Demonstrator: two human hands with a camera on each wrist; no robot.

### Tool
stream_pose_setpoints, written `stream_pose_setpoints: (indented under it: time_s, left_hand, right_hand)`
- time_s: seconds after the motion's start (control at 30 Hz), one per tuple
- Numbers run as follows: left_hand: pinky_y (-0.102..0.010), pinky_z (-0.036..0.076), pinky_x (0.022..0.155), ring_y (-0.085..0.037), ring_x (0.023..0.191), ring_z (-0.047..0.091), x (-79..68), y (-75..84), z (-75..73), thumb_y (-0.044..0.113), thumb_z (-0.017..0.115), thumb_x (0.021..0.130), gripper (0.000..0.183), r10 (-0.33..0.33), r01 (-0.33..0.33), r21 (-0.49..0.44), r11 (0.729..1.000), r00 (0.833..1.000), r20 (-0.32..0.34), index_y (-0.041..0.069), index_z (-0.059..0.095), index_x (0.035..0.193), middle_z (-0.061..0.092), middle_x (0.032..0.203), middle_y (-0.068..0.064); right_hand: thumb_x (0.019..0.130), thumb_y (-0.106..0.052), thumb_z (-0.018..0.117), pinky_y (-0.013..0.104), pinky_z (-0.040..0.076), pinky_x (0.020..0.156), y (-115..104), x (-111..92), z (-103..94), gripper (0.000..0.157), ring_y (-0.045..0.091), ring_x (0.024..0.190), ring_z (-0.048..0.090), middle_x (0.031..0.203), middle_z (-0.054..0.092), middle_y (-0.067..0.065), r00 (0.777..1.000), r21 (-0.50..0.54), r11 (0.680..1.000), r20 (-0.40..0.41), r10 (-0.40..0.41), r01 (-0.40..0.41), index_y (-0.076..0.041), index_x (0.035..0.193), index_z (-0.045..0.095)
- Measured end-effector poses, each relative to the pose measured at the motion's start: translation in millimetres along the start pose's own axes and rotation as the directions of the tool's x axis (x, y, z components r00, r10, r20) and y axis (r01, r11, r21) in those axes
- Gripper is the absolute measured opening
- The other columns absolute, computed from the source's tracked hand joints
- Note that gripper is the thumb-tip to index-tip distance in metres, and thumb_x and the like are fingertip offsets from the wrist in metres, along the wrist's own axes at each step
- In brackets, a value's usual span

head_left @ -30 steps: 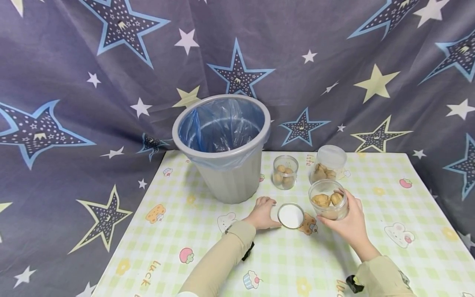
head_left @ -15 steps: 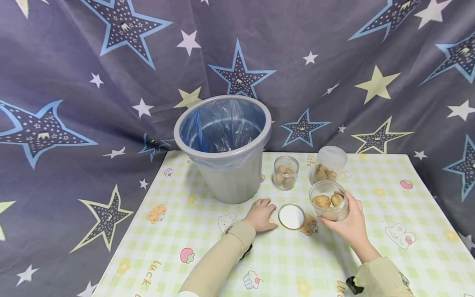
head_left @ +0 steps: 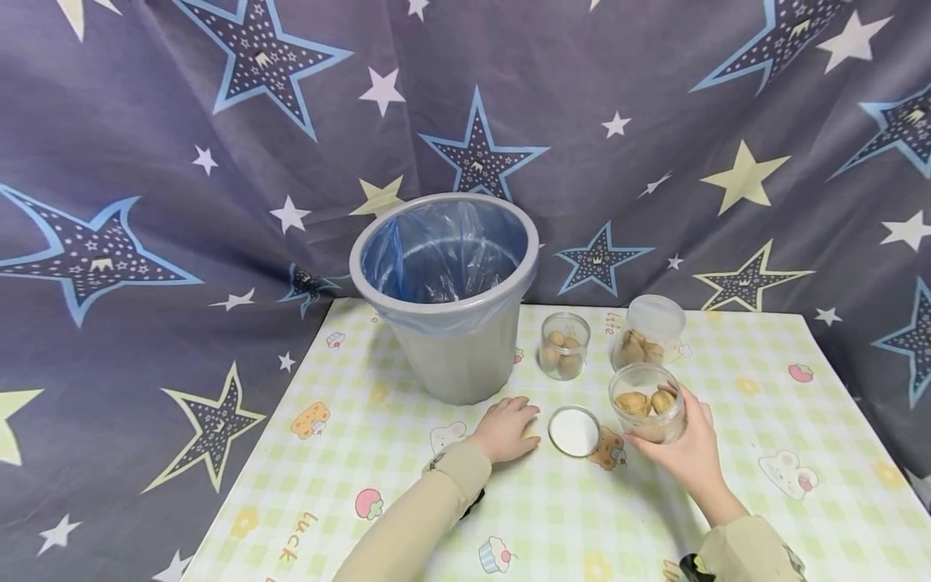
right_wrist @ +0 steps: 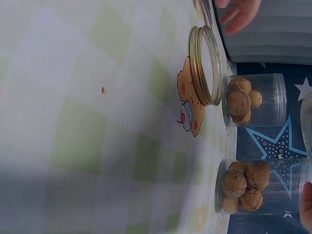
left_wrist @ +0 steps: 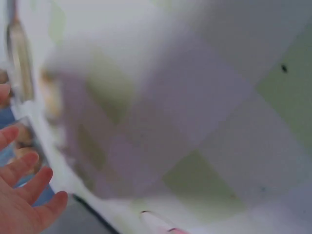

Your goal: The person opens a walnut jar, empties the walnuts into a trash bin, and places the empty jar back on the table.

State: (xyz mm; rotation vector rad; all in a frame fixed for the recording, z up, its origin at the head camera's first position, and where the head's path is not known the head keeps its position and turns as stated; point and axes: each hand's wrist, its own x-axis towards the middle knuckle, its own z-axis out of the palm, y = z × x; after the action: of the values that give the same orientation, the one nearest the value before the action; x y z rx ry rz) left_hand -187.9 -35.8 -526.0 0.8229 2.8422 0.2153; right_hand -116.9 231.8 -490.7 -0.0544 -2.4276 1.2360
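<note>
My right hand (head_left: pixel 691 453) grips a clear jar (head_left: pixel 647 432) by its side. Inside it lie brown walnuts (head_left: pixel 634 403), seen through the uncovered mouth. To the left, a round lid (head_left: pixel 574 432) with a white inside lies on the cloth; its gold rim shows in the right wrist view. My left hand (head_left: pixel 507 430) is beside that lid, a small gap between them. Its fingers (left_wrist: pixel 36 185) are spread and hold nothing in the left wrist view. Behind the lid stands a second jar (head_left: pixel 565 347) of walnuts, and behind the held jar a third jar (right_wrist: pixel 287 187) with walnuts.
A tall grey bin (head_left: pixel 458 356) with a blue plastic liner (head_left: pixel 451 259) stands at the back left, close behind my left hand. The checked tablecloth (head_left: pixel 349 469) covers the table, whose back edge meets a dark star-patterned curtain (head_left: pixel 305 153).
My left hand has drawn back slightly to the left, away from the lid, which stays on the cloth. My right hand keeps its hold on the jar. The head view has tilted up a little.
</note>
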Motion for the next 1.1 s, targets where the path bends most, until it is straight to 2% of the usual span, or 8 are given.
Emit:
stream_pose_setpoints:
  time_s: [0.2,0.3,0.5,0.67,0.77,0.87,1.0,1.1]
  left_hand:
    - [-0.039,0.044,0.101,-0.023,0.124,0.051,-8.2,2.5,-17.2,0.037,0.055,0.095,0.043,0.056,-0.064,-0.092,0.994,0.994,-0.089,0.018,0.053,0.133,0.052,0.136,-0.004]
    - [-0.037,0.044,0.101,-0.021,0.122,0.052,-13.3,6.9,-33.0,0.034,0.056,0.095,0.042,0.075,-0.099,-0.149,0.984,0.985,-0.154,0.016,0.053,0.133,0.054,0.133,-0.004]
    - [-0.037,0.042,0.103,-0.022,0.121,0.053,-22.7,11.7,-68.5,0.028,0.058,0.093,0.041,0.115,-0.199,-0.24,0.95,0.939,-0.325,0.012,0.054,0.131,0.057,0.129,-0.004]
    - [-0.038,0.039,0.106,-0.025,0.125,0.05,-38.1,19.5,-104.6,0.025,0.06,0.092,0.042,0.152,-0.293,-0.297,0.909,0.896,-0.418,0.01,0.053,0.132,0.055,0.131,-0.008]
    - [-0.035,0.04,0.105,-0.023,0.123,0.051,-46.1,23.7,-127.1,0.022,0.062,0.091,0.043,0.186,-0.361,-0.301,0.883,0.856,-0.482,0.008,0.053,0.131,0.055,0.131,-0.009]
    - [-0.033,0.042,0.104,-0.022,0.121,0.052,-53.0,24.7,-149.5,0.017,0.064,0.089,0.043,0.217,-0.435,-0.292,0.852,0.8,-0.559,0.005,0.054,0.129,0.055,0.13,-0.01]
    - [-0.033,0.043,0.102,-0.025,0.117,0.054,-61.2,18.4,-177.7,0.01,0.065,0.085,0.042,0.218,-0.506,-0.256,0.824,0.699,-0.682,0.001,0.055,0.125,0.057,0.126,-0.014]
    - [-0.033,0.045,0.098,-0.026,0.111,0.057,-66.1,9.3,-195.5,0.006,0.066,0.083,0.04,0.186,-0.522,-0.231,0.821,0.628,-0.756,-0.002,0.057,0.122,0.059,0.121,-0.016]
  right_hand:
    - [0.053,-0.009,0.09,0.044,0.035,0.084,0.5,-0.1,1.0,0.094,0.021,0.102,0.036,0.118,0.05,0.018,1.0,-0.004,1.0,0.013,0.018,-0.018,0.0,0.134,0.044]
    - [0.054,-0.01,0.09,0.045,0.036,0.084,-0.1,-0.4,0.6,0.093,0.021,0.103,0.036,0.118,0.05,0.019,1.0,-0.008,1.0,0.016,0.027,-0.027,0.0,0.134,0.044]
    - [0.054,-0.012,0.09,0.047,0.036,0.085,-3.2,0.7,0.2,0.092,0.022,0.103,0.036,0.118,0.048,0.02,0.999,-0.007,0.999,0.019,0.039,-0.039,-0.001,0.134,0.044]
    - [0.054,-0.012,0.09,0.046,0.035,0.085,-3.3,0.1,0.3,0.092,0.022,0.103,0.036,0.118,0.049,0.02,0.999,0.006,0.999,0.014,0.037,-0.037,0.0,0.133,0.045]
    - [0.052,-0.011,0.091,0.045,0.035,0.085,-1.5,-0.4,0.2,0.093,0.021,0.103,0.036,0.118,0.049,0.019,0.999,0.007,0.999,0.001,0.032,-0.032,-0.001,0.132,0.045]
    - [0.051,-0.01,0.091,0.044,0.035,0.085,1.1,-0.3,0.4,0.094,0.021,0.103,0.036,0.117,0.049,0.018,1.0,0.004,1.0,-0.008,0.026,-0.026,-0.001,0.133,0.045]
    - [0.051,-0.009,0.091,0.044,0.035,0.084,3.0,0.3,1.1,0.096,0.02,0.103,0.036,0.118,0.05,0.018,1.0,0.005,1.0,-0.011,0.019,-0.019,-0.001,0.134,0.044]
    - [0.051,-0.009,0.091,0.043,0.034,0.084,3.1,1.0,1.1,0.095,0.02,0.102,0.036,0.117,0.05,0.018,1.0,0.008,1.0,-0.011,0.016,-0.015,0.0,0.133,0.045]
